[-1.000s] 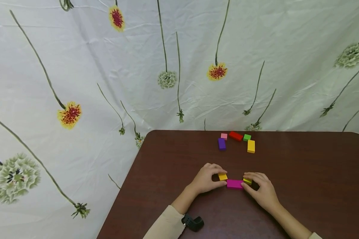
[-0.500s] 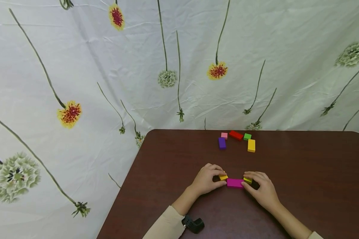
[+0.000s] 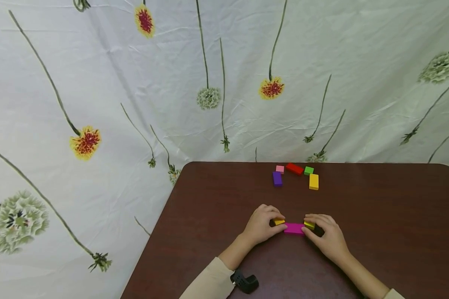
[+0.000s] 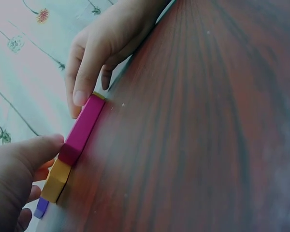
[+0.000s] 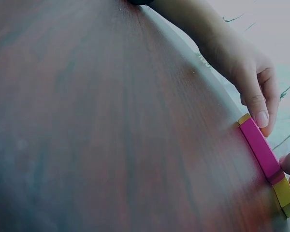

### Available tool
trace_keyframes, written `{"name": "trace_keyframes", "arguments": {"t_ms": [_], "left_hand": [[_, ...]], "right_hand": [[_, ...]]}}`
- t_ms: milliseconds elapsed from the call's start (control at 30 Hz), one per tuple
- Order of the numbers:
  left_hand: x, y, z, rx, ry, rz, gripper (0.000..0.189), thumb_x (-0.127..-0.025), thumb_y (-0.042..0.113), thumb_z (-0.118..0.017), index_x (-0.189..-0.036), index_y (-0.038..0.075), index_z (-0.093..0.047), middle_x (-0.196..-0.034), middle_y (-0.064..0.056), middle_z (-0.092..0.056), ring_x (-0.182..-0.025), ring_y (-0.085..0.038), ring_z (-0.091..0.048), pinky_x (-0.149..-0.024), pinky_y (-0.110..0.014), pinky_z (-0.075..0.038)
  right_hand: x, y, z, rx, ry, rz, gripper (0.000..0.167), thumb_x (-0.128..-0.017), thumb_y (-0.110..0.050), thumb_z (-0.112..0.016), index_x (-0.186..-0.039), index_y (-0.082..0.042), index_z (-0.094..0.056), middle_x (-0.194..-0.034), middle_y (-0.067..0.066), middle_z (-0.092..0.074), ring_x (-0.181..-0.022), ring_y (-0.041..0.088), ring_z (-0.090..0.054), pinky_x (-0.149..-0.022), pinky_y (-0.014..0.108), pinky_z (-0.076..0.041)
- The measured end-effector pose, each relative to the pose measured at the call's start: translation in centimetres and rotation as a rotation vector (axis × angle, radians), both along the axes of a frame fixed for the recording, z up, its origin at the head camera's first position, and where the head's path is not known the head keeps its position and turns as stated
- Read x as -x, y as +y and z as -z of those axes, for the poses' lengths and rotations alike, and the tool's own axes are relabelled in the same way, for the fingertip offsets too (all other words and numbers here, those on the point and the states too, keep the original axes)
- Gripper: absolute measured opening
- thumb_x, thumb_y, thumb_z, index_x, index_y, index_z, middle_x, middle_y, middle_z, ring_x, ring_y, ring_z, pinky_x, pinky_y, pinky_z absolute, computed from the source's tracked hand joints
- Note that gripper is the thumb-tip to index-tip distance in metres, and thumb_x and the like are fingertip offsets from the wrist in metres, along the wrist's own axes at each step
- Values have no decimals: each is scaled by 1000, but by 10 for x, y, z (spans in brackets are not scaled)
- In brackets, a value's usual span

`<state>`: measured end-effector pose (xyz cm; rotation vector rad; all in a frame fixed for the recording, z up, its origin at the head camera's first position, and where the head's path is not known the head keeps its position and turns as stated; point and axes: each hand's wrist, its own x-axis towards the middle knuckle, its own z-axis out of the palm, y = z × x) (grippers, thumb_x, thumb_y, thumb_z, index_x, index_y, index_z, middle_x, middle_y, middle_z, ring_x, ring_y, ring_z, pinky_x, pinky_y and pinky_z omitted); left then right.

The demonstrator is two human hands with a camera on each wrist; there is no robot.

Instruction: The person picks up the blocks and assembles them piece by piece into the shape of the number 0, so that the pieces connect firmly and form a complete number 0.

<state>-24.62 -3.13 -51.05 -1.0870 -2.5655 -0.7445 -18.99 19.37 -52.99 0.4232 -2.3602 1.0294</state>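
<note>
Left fingers (image 3: pixel 275 215) farther right (slightly)

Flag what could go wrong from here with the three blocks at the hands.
Uneven pressure from the left fingers or right fingers might skew the magenta rectangular block.
It looks touching or nearly touching the orange-yellow block and lime-yellow block, so moving either may shove it.
In the head view, fingers partly cover both yellowish blocks; misalignment could go unnoticed.
</note>
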Motion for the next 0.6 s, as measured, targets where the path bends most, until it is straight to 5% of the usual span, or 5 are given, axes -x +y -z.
{"name": "trace_keyframes", "arguments": {"t_ms": [200,433,600], "left_hand": [[-1,0,2,-30,-31,-18,19,-84,33,-78,-94,17,-78,-93,7,-67,-88,-9,-54,-79,-19,-41],[0,1,2,-55,-58,-27,19,-82,31,-80,-94,16,-78,-93,8,-66,-88,-9,-53,-78,-18,-41],[-1,2,2,-73,-74,-17,18,-83,30,-79,-95,16,-78,-93,8,-66,-88,-9,-53,-77,-17,-40]], "right_hand": [[-1,-1,-1,6,-31,5,25,-76,-10,-83,-99,-6,-75,-108,4,-71,-103,23,-55,-87,34,-38],[4,11,-9,170,-260,28,36,-89,-21,-74,-121,-7,-68,-124,10,-63,-111,8,-48,-86,27,-38],[30,31,-22,196,-354,33,40,-94,-26,-67,-126,-2,-63,-131,20,-57,-118,31,-50,-89,40,-41]]}}
